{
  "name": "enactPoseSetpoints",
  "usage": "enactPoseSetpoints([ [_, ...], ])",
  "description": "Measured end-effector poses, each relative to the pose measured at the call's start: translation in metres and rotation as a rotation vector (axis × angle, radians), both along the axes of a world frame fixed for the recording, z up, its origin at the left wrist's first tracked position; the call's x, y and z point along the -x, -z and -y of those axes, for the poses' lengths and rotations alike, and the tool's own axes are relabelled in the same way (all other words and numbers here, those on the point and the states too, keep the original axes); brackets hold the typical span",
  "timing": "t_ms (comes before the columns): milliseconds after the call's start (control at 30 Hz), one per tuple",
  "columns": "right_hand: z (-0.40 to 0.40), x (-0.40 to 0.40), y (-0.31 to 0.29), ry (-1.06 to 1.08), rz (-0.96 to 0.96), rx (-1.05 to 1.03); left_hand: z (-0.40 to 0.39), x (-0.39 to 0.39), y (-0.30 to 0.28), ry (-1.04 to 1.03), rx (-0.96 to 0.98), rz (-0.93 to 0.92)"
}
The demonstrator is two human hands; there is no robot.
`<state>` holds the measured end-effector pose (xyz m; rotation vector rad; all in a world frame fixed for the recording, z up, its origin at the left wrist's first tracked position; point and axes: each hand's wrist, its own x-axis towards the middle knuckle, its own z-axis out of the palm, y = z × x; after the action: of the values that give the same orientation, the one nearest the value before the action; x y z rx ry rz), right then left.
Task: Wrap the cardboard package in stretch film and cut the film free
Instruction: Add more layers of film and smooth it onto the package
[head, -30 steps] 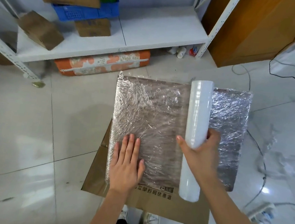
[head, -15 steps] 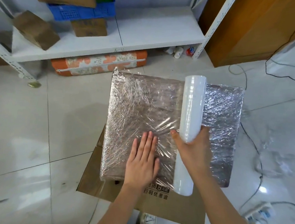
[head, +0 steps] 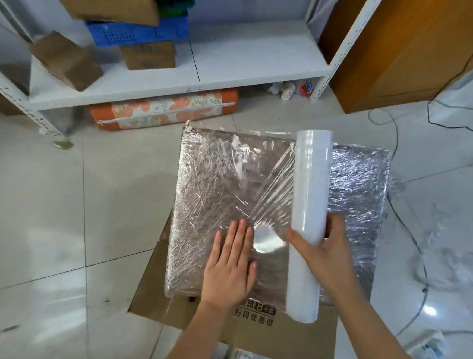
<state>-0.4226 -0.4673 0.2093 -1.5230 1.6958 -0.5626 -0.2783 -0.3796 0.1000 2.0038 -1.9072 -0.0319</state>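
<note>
The flat cardboard package [head: 215,183], covered in crinkled stretch film, lies on the floor on a flattened carton [head: 287,342]. My left hand [head: 230,266] lies flat on its near part, fingers together, pressing the film down. My right hand [head: 328,257] grips the white roll of stretch film [head: 310,202], held lengthwise just above the package's right half. A taut sheet of film [head: 268,193] runs from the roll leftward to the package, gathered into creases near my left fingertips.
A white metal shelf rack [head: 238,66] stands behind with cardboard boxes and a blue crate [head: 136,34]. An orange patterned bag [head: 164,108] lies beneath it. A wooden panel [head: 409,51] stands at right. Black cables [head: 411,249] and a power strip [head: 426,347] lie on the tiles at right.
My left hand slid rightward over the package toward the roll. The right hand lifted the roll a little, and the film between roll and package pulled taut.
</note>
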Motion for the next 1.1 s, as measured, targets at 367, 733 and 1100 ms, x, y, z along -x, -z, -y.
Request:
enactPoseSetpoints([
  [367,-0.004,0.002,0.011,0.114,0.018,-0.017,-0.015,0.001,-0.017,-0.003,0.024,-0.252],
  [733,0.004,0.005,0.016,0.093,0.054,0.012,0.011,0.040,0.003,0.042,-0.004,0.010],
  [1100,-0.004,0.009,0.026,0.096,-0.005,0.017,0.007,0.023,-0.031,0.047,0.070,-0.001],
])
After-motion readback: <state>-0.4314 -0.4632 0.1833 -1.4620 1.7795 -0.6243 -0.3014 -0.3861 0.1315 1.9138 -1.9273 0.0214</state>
